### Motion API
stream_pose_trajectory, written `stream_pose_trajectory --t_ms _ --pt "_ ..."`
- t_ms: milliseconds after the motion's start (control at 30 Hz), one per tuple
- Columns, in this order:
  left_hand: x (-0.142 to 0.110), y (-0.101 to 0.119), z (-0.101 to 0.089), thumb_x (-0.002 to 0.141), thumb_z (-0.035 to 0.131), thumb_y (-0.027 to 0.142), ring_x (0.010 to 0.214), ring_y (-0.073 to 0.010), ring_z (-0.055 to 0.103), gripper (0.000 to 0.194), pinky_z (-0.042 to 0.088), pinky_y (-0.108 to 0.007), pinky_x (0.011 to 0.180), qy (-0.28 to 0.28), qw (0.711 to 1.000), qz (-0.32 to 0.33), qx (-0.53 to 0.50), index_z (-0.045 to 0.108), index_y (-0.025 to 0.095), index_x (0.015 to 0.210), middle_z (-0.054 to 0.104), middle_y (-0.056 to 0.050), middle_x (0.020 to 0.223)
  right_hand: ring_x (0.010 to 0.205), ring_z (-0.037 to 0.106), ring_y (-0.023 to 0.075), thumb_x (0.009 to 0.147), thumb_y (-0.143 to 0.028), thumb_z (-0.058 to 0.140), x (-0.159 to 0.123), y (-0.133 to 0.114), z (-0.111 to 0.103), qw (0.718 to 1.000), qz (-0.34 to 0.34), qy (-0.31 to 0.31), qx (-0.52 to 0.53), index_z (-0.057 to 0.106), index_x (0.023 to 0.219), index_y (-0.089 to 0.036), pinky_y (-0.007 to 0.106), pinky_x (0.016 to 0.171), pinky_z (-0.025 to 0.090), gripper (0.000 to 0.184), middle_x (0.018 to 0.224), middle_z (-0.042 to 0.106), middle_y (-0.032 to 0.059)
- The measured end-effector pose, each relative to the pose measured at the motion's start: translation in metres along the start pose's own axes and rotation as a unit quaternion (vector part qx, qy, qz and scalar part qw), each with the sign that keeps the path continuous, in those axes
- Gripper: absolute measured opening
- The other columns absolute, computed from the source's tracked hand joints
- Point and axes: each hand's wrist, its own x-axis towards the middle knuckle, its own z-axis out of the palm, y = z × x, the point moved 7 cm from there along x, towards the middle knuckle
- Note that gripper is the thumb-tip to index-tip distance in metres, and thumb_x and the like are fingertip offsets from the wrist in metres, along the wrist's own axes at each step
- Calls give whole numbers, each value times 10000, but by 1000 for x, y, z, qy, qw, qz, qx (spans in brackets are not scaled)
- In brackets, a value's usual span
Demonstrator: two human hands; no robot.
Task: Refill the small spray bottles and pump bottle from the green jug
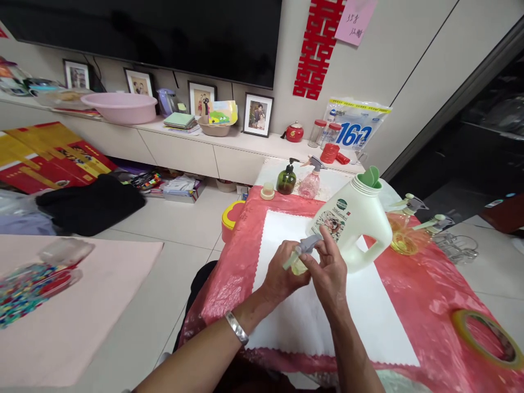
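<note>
My left hand [284,271] is wrapped round a small spray bottle [299,266] that looks clear with yellowish contents; the fingers hide most of its body. On top is a grey trigger head with a pale green nozzle, which my right hand [329,268] pinches between thumb and fingers, its index finger pointing up. Just behind them a large pale green jug [354,218] stands open on a white scalloped cloth [319,322], with a green funnel-like piece [371,177] in its mouth.
A green pump bottle [286,179], a pink spray bottle [310,183] and a pale cap [267,191] stand at the table's far edge. To the right are yellow-liquid spray bottles [403,234] and a tape roll [487,337]. Red plastic [229,278] covers the table.
</note>
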Motion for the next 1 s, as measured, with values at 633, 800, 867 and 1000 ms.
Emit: stream_pose_trajectory --t_ms 633,800,867,1000 --pt "-4 -10 -2 707 778 384 1012 -285 657 528 543 -407 875 25 997 -18 -71 552 202 1148 643 -93 1109 1190 621 283 821 -450 726 2 8 -1 994 5 -105 14 521 1443 -285 491 1020 519 675 1330 645 98" --pt "-5 -13 -1 677 785 383 952 -270 648 466 547 -398 814 25 998 -7 -49 563 206 1046 639 -74 1045 1195 611 293 682 -370 846 2 1 2 995 7 -96 -22 627 1337 -292 450 1004 533 695 1367 617 73" --pt "-4 -14 0 659 785 375 946 -275 648 482 551 -408 802 28 998 -6 -48 568 200 1052 638 -72 1033 1186 614 293 661 -345 861 4 -1 1 997 6 -72 -29 611 1357 -289 433 968 550 742 1373 614 74" --pt "-5 -13 -1 657 790 371 986 -295 661 547 559 -435 826 36 997 -7 -70 580 196 1131 647 -84 1063 1198 616 299 690 -352 847 5 -1 -3 998 3 -59 -27 580 1395 -292 439 972 546 756 1322 658 73"
